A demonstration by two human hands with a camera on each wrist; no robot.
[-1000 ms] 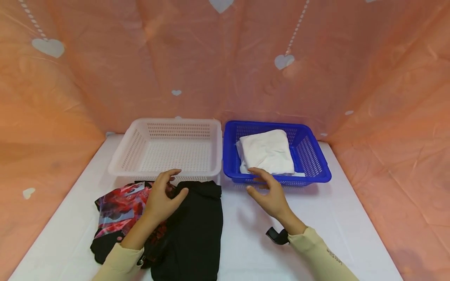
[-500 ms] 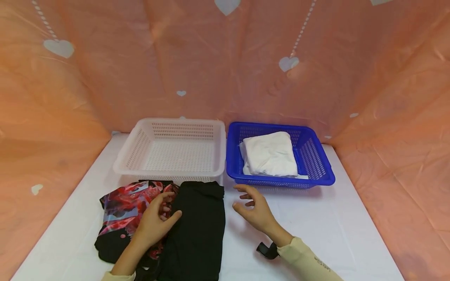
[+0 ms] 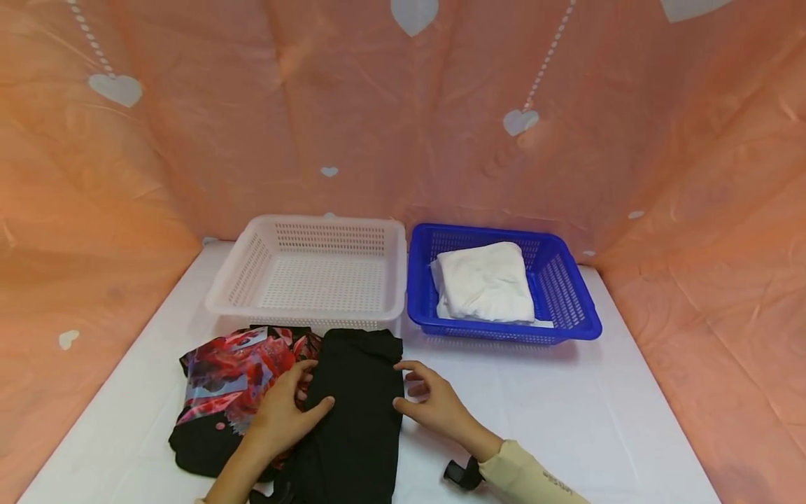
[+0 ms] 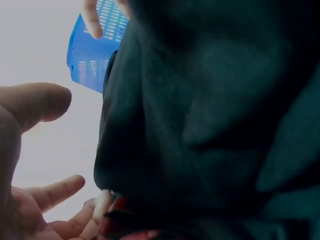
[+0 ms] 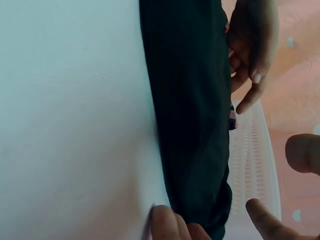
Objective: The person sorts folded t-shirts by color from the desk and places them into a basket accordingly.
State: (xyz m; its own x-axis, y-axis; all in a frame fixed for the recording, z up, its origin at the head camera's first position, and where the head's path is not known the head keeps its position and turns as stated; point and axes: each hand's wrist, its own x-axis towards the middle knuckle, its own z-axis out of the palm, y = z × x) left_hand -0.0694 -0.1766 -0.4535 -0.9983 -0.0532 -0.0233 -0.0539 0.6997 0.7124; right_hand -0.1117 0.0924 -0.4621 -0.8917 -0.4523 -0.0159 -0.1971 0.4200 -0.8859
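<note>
A folded black garment point(image 3: 359, 420) lies on the white table, its long sides running toward the person. My left hand point(image 3: 283, 406) is at its left side, thumb over the black cloth and fingers along the edge. At the opposite edge is my right hand point(image 3: 437, 406), thumb and fingers spread apart with the tips right at the cloth. Neither hand pinches the cloth. Under and beside the left hand lies a garment with a red and black print point(image 3: 220, 385). The left wrist view is mostly filled by the dark cloth point(image 4: 200, 100).
A white perforated basket point(image 3: 305, 311) with nothing in it stands behind the garments. Beside it on the right is a blue basket point(image 3: 567, 329) holding folded white cloth point(image 3: 485, 283). An orange curtain with pale hearts point(image 3: 403, 133) surrounds the table point(image 3: 554, 420).
My right hand has come from the blue basket's front edge down and left to the black garment's right edge. The left hand has lowered toward the garment's left side.
</note>
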